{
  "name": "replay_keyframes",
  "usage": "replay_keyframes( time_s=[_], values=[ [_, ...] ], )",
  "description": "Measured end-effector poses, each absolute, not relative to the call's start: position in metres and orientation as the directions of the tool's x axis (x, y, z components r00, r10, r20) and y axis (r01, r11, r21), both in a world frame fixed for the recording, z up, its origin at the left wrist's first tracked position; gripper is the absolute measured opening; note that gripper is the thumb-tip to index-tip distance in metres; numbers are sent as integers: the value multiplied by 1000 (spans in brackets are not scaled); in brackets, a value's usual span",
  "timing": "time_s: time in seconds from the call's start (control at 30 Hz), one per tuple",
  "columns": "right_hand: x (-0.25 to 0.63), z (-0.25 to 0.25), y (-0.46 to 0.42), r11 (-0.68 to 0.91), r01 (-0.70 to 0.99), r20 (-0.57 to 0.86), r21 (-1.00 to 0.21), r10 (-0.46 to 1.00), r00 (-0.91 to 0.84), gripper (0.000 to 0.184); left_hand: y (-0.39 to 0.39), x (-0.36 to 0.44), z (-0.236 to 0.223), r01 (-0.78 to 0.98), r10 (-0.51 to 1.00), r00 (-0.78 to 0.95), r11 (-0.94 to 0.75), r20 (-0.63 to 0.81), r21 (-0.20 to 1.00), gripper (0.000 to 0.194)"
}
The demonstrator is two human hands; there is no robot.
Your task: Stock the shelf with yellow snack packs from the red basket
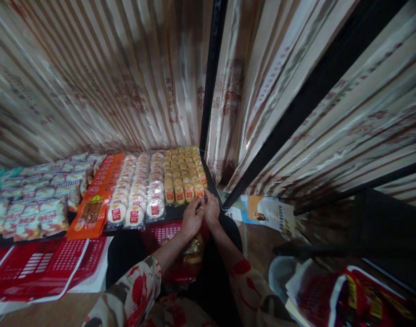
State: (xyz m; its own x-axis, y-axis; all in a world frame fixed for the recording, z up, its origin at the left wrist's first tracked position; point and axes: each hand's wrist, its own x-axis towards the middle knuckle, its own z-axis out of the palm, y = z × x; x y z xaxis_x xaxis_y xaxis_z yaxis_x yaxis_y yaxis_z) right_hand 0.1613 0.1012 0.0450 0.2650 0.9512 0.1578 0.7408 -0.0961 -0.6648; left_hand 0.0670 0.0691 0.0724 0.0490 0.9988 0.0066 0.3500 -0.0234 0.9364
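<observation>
My left hand (pixel 191 218) and my right hand (pixel 211 208) are together at the front edge of a low shelf, fingers pinched round a small item I cannot make out. They sit just below the front row of small yellow snack packs (pixel 184 175). Left of these stand rows of round white cakes with red labels (pixel 140 190), then orange packets (pixel 94 204) and bags of chips (pixel 34 213). A red basket (pixel 174 236) with yellow packs in it rests under my forearms, on my lap.
A black shelf post (pixel 210 91) rises behind the yellow packs, with striped paper covering the walls around it. A flattened red basket (pixel 44 268) lies at the left. A leaflet (pixel 267 211) lies on the floor at right, and a red-and-yellow bag (pixel 361 299) sits bottom right.
</observation>
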Motion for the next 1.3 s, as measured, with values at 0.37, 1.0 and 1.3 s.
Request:
replay_keyframes(
  time_s=[0.37, 1.0, 1.3],
  values=[
    [165, 32, 108, 4, 687, 253, -726, 931, 263, 42, 68, 67, 71, 366, 997, 72, -47, 22, 929, 40],
    [161, 26, 102, 33, 613, 276, -790, 911, 307, 49, 61, 63, 68, 394, 991, 71, -131, 112, 910, 40],
    [152, 33, 81, 41, 529, 265, -848, 896, 356, 50, 53, 58, 63, 432, 983, 65, -185, 174, 883, 36]
  ],
)
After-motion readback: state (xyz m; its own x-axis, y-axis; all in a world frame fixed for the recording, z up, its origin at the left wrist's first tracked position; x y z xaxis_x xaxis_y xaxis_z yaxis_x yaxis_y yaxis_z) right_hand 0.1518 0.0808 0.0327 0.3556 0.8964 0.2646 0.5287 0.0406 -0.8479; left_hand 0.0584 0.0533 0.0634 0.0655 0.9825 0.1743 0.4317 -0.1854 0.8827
